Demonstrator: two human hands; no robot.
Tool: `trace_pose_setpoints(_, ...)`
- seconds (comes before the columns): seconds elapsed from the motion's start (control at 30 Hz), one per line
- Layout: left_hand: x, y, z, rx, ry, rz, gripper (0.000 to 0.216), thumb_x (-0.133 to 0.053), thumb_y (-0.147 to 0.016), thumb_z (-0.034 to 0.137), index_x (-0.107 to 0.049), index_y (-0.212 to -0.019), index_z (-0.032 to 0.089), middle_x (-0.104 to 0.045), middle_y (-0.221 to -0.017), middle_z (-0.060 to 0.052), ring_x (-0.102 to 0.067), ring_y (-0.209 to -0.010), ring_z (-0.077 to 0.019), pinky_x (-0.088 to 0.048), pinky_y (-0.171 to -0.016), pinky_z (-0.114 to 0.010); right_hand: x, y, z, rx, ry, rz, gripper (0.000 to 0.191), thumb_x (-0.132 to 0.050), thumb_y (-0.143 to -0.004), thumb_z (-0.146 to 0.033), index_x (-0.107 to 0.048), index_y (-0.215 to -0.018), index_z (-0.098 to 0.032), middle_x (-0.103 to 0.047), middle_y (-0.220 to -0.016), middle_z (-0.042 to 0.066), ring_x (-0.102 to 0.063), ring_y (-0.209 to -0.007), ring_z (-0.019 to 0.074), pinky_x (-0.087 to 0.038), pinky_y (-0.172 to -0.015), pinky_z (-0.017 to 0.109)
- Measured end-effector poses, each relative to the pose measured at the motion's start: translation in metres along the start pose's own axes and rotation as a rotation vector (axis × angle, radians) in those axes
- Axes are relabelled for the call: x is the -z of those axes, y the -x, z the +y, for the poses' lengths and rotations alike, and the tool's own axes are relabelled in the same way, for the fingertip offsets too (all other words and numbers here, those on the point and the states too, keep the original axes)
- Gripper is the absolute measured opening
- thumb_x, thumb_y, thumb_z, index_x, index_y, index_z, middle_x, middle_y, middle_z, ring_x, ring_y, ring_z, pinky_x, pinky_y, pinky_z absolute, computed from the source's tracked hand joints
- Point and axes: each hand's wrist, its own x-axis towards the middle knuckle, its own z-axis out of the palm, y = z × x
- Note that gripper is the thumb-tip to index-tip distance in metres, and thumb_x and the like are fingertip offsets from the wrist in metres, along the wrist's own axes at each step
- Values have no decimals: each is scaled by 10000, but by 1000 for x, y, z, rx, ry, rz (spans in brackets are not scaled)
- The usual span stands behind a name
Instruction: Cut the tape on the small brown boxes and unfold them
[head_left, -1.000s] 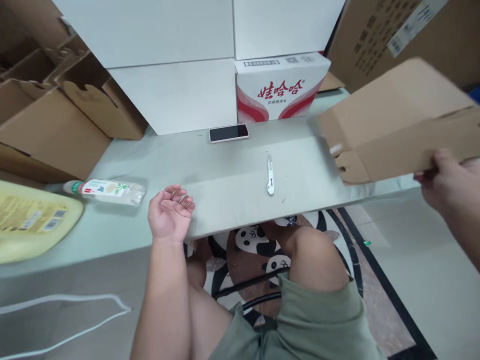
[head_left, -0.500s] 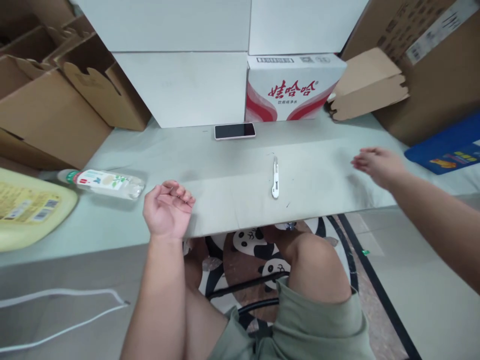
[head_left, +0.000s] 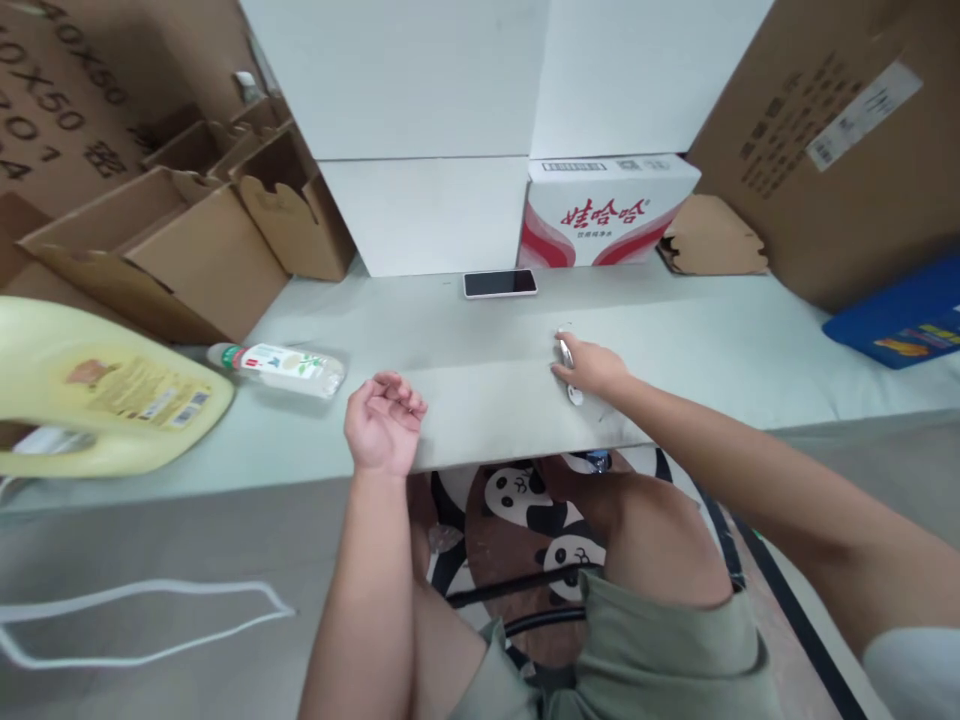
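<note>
A white utility knife [head_left: 574, 396] lies on the cloth-covered table. My right hand [head_left: 594, 368] is on it, with thumb and fingers closed around its middle; the handle end sticks out toward the near edge. Part of the knife is hidden under the fingers. My left hand [head_left: 385, 425] rests palm up at the front edge of the table, fingers loosely curled and apart, holding nothing. To its left lies a clear bottle [head_left: 289, 368] with a white label and green cap. Beyond both hands, a phone [head_left: 500, 284] lies flat, dark screen up.
A yellow jug [head_left: 112, 400] lies at the left, before open cardboard boxes [head_left: 202, 260]. White boxes [head_left: 427, 215] and a red-and-white carton [head_left: 607, 215] line the back. Folded cardboard [head_left: 712, 235], a large carton [head_left: 817, 180] and a blue package [head_left: 900, 320] are at right.
My right hand has come in from the right and closed on the utility knife, which now lies at more of a slant. My left hand keeps its palm-up pose. The view has shifted leftward.
</note>
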Motion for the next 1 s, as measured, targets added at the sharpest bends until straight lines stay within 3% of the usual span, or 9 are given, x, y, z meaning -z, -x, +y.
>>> trace_pose_setpoints(0.13, 11, 4, 9, -34, 60, -4, 252, -687, -682, 419, -632, -715, 175, -486, -606, 31, -506, -518, -96, -427, -520, -229, -2, 0, -20, 32, -5, -4, 518, -688, -714, -205, -629, -1226, -151, -726, -870, 133, -678, -947, 334, -481, -871, 421)
trace_pose_setpoints(0.23, 18, 7, 16, -50, 121, 21, 239, -670, -721, 408, -627, -720, 173, -484, -610, 28, -506, -523, -93, -419, -524, -224, -3, 0, -42, 85, -111, -28, 233, -572, -776, -232, -633, -997, -190, -668, -743, 53, -679, -786, 240, -505, -756, 347)
trace_pose_setpoints(0.3, 22, 7, 19, -31, 154, 49, 212, -666, -742, 382, -625, -722, 175, -482, -607, 28, -495, -510, -88, -419, -527, -222, -9, -5, -65, 105, -192, -41, 235, -459, -821, -248, -579, -1022, -224, -591, -654, -9, -635, -632, 182, -494, -628, 303)
trace_pose_setpoints(0.53, 25, 3, 18, -15, 271, 85, 183, -658, -755, 339, -617, -696, 170, -480, -602, 16, -466, -501, -77, -375, -512, -206, -60, -46, -212, 315, -483, -192, 125, -676, -762, -316, -590, -799, -234, -422, -472, -59, -402, -403, 115, -316, -423, 254)
trace_pose_setpoints(0.6, 25, 2, 17, 15, 280, 84, 182, -664, -735, 334, -613, -682, 168, -477, -600, 12, -462, -511, -79, -360, -514, -212, -79, -52, -271, 383, -531, -275, 119, -627, -820, -332, -622, -871, -223, -458, -477, -39, -485, -436, 149, -410, -471, 283)
trace_pose_setpoints(0.7, 29, 1, 19, 39, 248, 89, 201, -674, -719, 354, -608, -674, 169, -469, -601, 9, -459, -526, -86, -353, -530, -232, -104, -51, -362, 585, -500, -372, 356, -514, -884, -294, -587, -1226, -222, -664, -734, 19, -672, -706, 217, -552, -730, 382)
trace_pose_setpoints(0.8, 33, -2, 25, 10, 223, 141, 196, -692, -688, 357, -610, -663, 181, -472, -611, 7, -449, -542, -94, -353, -545, -253, -122, -50, -434, 809, -292, -278, 540, -513, -907, -321, -455, -1437, -239, -689, -1099, 38, -663, -1109, 295, -465, -1034, 529)
trace_pose_setpoints(0.9, 37, -6, 31, 13, 219, 165, 186, -695, -654, 353, -596, -638, 197, -443, -591, 13, -416, -532, -100, -340, -541, -267, -133, -53, -471, 882, -80, -194, 574, -545, -897, -320, -440, -1456, -236, -664, -1171, 68, -613, -1205, 374, -389, -1074, 653)
trace_pose_setpoints(1.0, 39, -5, 35, 21, 242, 151, 170, -668, -653, 350, -596, -638, 197, -441, -592, 7, -409, -529, -100, -327, -541, -272, -136, -57, -471, 889, 5, -108, 517, -598, -849, -249, -527, -1353, -158, -661, -1125, 105, -604, -1191, 400, -386, -1049, 702)
